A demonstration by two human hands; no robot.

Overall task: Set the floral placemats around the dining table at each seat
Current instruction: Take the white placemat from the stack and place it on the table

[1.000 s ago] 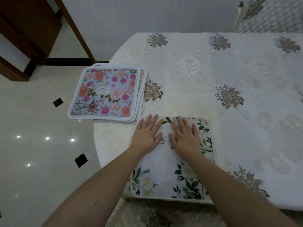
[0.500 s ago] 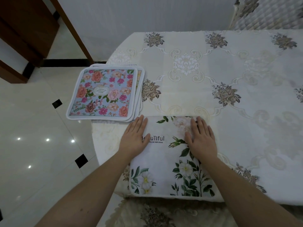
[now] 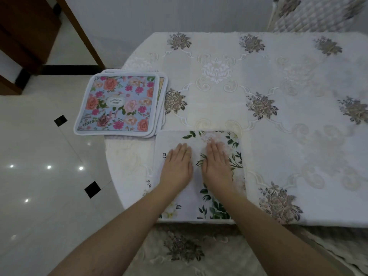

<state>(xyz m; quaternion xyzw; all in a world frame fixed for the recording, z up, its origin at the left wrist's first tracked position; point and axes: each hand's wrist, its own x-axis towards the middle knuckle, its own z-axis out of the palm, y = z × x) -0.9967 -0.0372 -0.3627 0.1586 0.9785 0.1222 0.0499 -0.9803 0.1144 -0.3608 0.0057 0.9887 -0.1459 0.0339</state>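
Worktop [image 3: 278,136] under cream floral-embroidered cloth, spreading ahead and right of both hands. Pale tiled floor [image 3: 39,186] off to the left of left hand. White placemat [image 3: 217,208] with green leaves and white blooms lying flat at near worktop edge, directly beneath both palms. Stack of placemats [image 3: 117,104], blue top one with pink and orange roses, ahead-left of left hand, overhanging worktop's left edge, corner just beside white placemat. Left hand [image 3: 177,168] flat, fingers straight and together, pressing on white placemat. Right hand [image 3: 217,166] same, flat, fingers together, just beside left, not touching. Letter "B" visible left of left hand.
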